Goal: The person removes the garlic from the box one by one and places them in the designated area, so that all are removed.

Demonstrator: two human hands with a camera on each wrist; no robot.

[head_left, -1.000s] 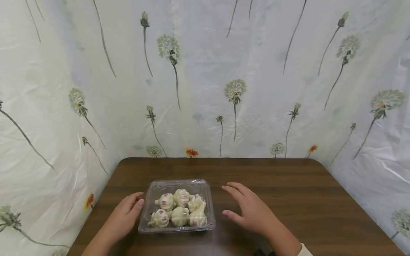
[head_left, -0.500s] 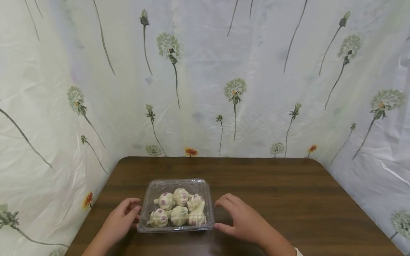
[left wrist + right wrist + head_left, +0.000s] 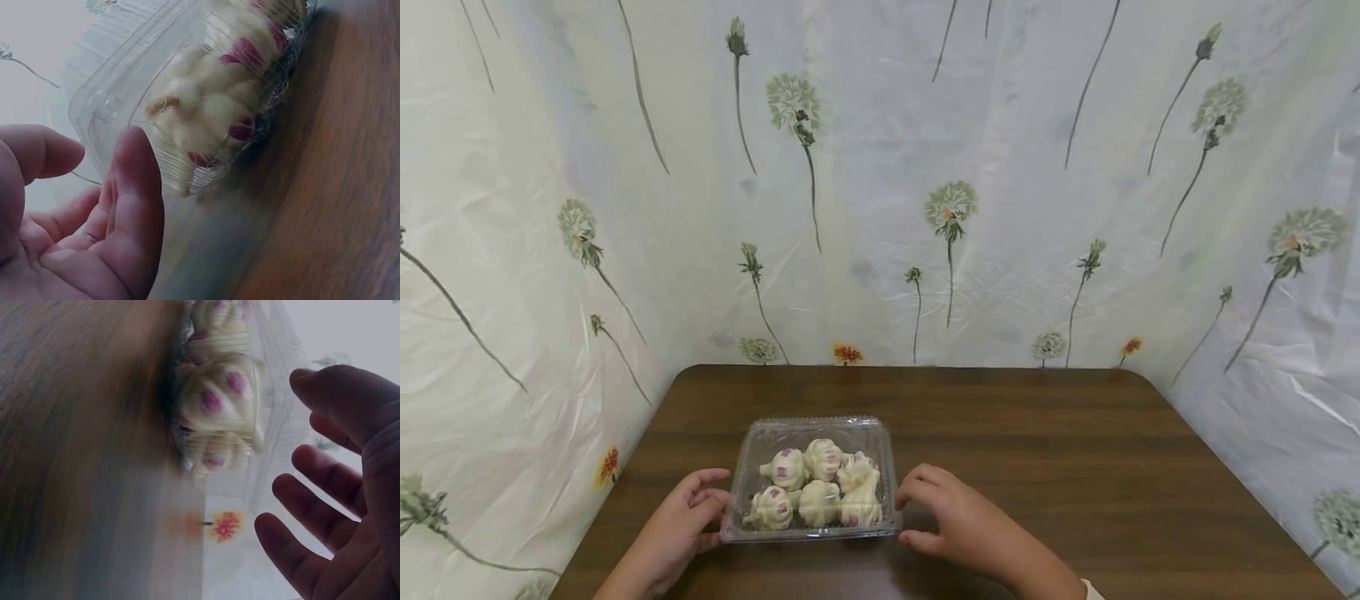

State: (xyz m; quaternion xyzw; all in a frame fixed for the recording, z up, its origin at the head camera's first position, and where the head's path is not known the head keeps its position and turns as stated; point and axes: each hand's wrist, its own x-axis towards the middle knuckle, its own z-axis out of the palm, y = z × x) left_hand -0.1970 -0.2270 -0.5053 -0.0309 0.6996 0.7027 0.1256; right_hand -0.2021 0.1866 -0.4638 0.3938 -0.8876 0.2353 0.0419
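Note:
A clear plastic clamshell container point(image 3: 812, 537) with its lid down stands on the table, left of the middle in the head view. Several pale garlic bulbs point(image 3: 820, 504) with purple patches lie inside it. My left hand point(image 3: 681, 521) is at the container's left side, fingers loosely bent; the left wrist view shows thumb and fingers spread close to the container wall point(image 3: 100, 106). On the other side, my right hand point(image 3: 951, 517) stands with its fingertips by the right edge. In the right wrist view its relaxed fingers point(image 3: 312, 512) hold nothing. Whether any fingertip touches the plastic I cannot tell.
The dark brown wooden table point(image 3: 1060, 467) has rounded far corners and stretches on to the right of the container. A pale curtain point(image 3: 865, 167) printed with dandelions hangs behind the table and along both sides.
My right hand has moved left, from apart to close beside the container's right edge. My left hand has shifted slightly down, its fingers moving by the left edge. The container stays in place.

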